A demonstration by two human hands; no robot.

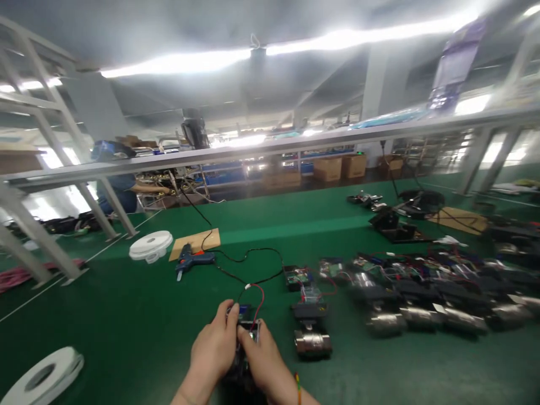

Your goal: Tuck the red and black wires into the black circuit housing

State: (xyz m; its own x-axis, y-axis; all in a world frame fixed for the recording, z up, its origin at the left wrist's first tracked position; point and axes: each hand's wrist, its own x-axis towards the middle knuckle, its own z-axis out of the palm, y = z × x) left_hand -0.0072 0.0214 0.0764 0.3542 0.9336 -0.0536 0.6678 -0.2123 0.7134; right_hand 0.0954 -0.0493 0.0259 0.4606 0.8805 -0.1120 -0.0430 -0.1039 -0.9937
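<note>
My left hand (214, 344) and my right hand (266, 355) are both closed around a motorized valve unit (240, 374). Its dark housing shows a bit of blue and pale circuitry between my fingers, and a red wire (262, 295) with a small white connector loops up from it. My thumbs press close together over the top; the lower part is dark and partly hidden. Just right of my hands lies another such unit, a black housing (310, 311) with exposed circuit boards and a shiny metal valve body (313, 342).
Several similar units (422, 298) stand in a blurred row at right. A blue glue gun (192, 259) rests by a cardboard piece (214, 238), its cord crossing the green table. White reels (151, 245) lie left. A shelf rail (270, 149) spans overhead; a person (120, 194) works beyond.
</note>
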